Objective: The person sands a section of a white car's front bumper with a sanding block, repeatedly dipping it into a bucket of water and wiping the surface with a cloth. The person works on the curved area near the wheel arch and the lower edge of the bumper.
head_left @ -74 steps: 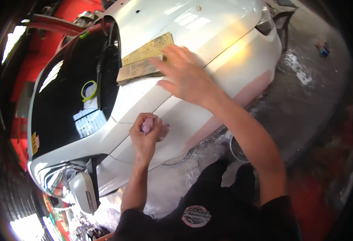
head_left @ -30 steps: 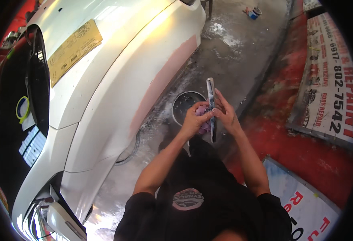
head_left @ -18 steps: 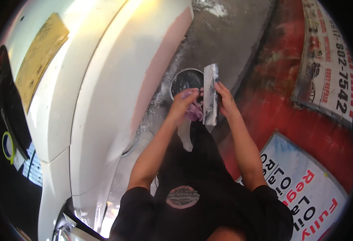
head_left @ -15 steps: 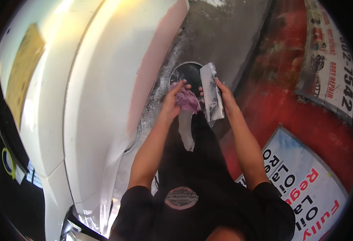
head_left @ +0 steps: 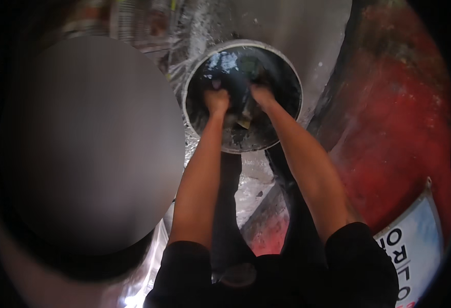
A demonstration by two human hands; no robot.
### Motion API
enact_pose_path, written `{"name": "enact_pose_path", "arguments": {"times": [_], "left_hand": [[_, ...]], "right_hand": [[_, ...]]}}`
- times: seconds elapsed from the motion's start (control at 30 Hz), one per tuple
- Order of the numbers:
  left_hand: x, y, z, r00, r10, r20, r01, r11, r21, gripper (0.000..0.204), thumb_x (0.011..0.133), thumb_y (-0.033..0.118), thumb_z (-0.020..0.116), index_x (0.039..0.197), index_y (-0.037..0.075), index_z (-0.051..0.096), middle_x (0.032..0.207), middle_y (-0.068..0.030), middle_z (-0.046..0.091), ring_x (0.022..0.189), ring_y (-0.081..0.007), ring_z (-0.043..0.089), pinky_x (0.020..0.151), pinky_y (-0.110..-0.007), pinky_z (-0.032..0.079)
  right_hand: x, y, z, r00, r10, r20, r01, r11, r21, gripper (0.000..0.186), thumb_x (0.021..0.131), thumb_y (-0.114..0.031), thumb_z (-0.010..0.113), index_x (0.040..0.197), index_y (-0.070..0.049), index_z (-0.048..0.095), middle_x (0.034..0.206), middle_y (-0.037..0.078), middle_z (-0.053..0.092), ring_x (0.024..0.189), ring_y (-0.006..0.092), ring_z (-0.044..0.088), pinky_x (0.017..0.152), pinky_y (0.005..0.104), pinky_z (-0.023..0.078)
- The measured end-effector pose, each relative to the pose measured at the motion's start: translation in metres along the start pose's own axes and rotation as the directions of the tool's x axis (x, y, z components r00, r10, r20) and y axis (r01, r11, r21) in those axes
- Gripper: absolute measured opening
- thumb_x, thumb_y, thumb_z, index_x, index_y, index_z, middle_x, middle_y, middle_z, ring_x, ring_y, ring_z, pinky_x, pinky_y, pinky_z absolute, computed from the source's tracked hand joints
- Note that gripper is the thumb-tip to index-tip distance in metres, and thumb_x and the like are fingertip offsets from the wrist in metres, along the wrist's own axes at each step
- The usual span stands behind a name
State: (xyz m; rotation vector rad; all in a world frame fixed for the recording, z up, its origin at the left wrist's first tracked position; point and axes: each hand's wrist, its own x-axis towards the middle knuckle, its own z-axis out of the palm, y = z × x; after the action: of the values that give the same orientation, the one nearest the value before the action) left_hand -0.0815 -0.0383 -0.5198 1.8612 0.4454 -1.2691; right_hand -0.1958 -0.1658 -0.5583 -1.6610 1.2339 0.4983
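Observation:
A round metal-coloured bucket with a pale rim (head_left: 293, 77) holds dark water. My left hand (head_left: 216, 100) is down inside it, toward the left, curled shut on what looks like the purple cloth, a scrap of which (head_left: 216, 83) shows above the fingers. My right hand (head_left: 262, 95) reaches into the right half, its fingers smeared and hidden by the water. Beside it a long, dim object with a yellowish end (head_left: 244, 123) lies in the water; whether I grip it I cannot tell.
Wet grey concrete (head_left: 307, 41) meets red-painted floor (head_left: 389, 128) on the right, where a white sign (head_left: 410, 246) lies. My dark-clothed legs straddle below the bucket. A large grey blurred oval (head_left: 92, 138) covers the left of the view.
From the car's fender, the view has swung down to the bucket. Both hands, which held the purple cloth and pale block above it, have gone down into the water.

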Motion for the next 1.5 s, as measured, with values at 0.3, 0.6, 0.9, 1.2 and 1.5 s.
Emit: {"name": "enact_pose_path", "arguments": {"times": [0.3, 0.6, 0.9, 1.2, 1.5], "left_hand": [[-0.031, -0.022, 0.057, 0.998, 0.025, 0.062, -0.033, 0.991, 0.126, 0.029, 0.093, 0.026, 0.063, 0.11, 0.005, 0.073, 0.097, -0.0078, 0.073, 0.087, -0.0226, 0.068, 0.078, -0.043, 0.054], [-0.441, 0.18, -0.143, 0.881, 0.452, -0.136, -0.443, 0.892, 0.096, 0.027, 0.092, 0.017, 0.08, 0.111, 0.004, 0.065, 0.094, -0.004, 0.066, 0.075, -0.0099, 0.061, 0.065, -0.026, 0.051], [-0.652, 0.408, -0.335, 0.293, 0.841, 0.455, 0.014, -0.48, 0.877, 0.041, 0.079, 0.006, 0.079, 0.119, 0.005, 0.068, 0.134, -0.0171, 0.059, 0.114, -0.0378, 0.062, 0.092, -0.047, 0.053], [-0.62, 0.452, -0.396, 0.459, 0.651, 0.605, -0.12, -0.629, 0.768, 0.055, 0.084, 0.019, 0.068, 0.137, 0.009, 0.062, 0.147, -0.0209, 0.048, 0.143, -0.0447, 0.039, 0.121, -0.063, 0.025], [-0.619, 0.466, -0.425, 0.493, 0.589, 0.641, -0.382, -0.515, 0.767, 0.056, 0.081, 0.033, 0.067, 0.132, 0.009, 0.066, 0.147, -0.0233, 0.051, 0.144, -0.0461, 0.041, 0.121, -0.063, 0.023]], "right_hand": [[0.024, 0.086, 0.026, 0.967, 0.154, 0.2, -0.21, 0.931, 0.299, 0.056, 0.097, -0.05, 0.062, 0.127, -0.003, 0.069, 0.12, 0.011, 0.072, 0.112, 0.0271, 0.065, 0.101, 0.0427, 0.047], [-0.294, -0.166, -0.052, 0.973, -0.187, 0.137, 0.062, 0.779, 0.624, 0.084, 0.098, -0.045, 0.067, 0.16, -0.001, 0.033, 0.137, 0.026, 0.061, 0.127, 0.0371, 0.059, 0.11, 0.0434, 0.043], [-0.334, -0.45, -0.128, 0.781, -0.534, -0.325, 0.625, 0.651, 0.431, 0.077, 0.101, -0.038, 0.066, 0.159, 0.001, 0.035, 0.115, 0.03, 0.065, 0.107, 0.0408, 0.065, 0.094, 0.0446, 0.05], [-0.413, -0.415, -0.038, 0.677, -0.501, -0.538, 0.724, 0.583, 0.368, 0.067, 0.105, -0.039, 0.054, 0.161, -0.007, 0.035, 0.115, 0.032, 0.053, 0.095, 0.0425, 0.059, 0.084, 0.0505, 0.05], [-0.385, -0.44, -0.067, 0.764, -0.486, -0.426, 0.646, 0.586, 0.489, 0.069, 0.103, -0.038, 0.058, 0.162, -0.01, 0.036, 0.137, 0.039, 0.049, 0.129, 0.0515, 0.052, 0.11, 0.0563, 0.041]]}}
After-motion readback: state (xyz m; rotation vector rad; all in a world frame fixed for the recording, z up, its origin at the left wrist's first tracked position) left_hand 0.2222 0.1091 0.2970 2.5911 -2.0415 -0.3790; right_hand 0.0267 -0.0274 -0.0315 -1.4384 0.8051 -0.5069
